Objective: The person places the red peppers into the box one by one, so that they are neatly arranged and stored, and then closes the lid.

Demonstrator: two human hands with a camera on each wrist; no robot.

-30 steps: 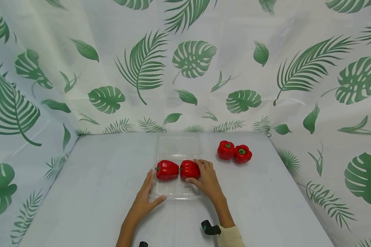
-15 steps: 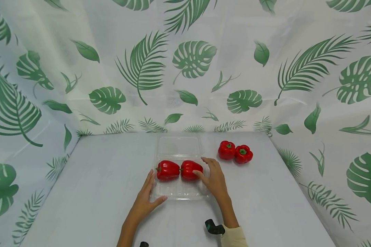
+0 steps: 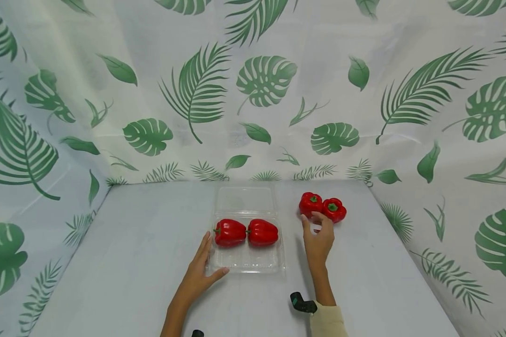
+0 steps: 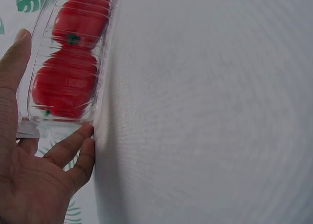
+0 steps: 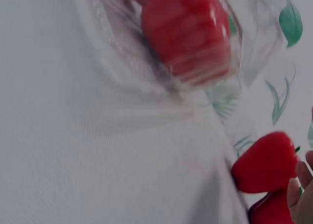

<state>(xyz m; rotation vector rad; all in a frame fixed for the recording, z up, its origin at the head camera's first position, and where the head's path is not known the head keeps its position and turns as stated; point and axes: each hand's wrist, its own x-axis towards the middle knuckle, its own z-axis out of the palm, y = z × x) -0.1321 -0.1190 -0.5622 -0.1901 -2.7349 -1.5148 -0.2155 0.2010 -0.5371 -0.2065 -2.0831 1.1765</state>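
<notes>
A: Which step is in hand?
B: Seemingly a reach for the loose peppers [image 3: 310,203], a touching pair right of the box [image 3: 253,263]. The right hand [image 3: 319,241] is just before them, thumb and forefinger narrowly parted, holding nothing; contact is unclear. The next move probably calls for a wider spread round one.
A: Beyond that?
B: Two boxed peppers [image 3: 230,232] lie sideways; the left hand [image 3: 198,276], thumb wide, rests against the box's left side.
A: What differs?
B: Half a second ago, the right hand was at the right-hand boxed one.
</notes>
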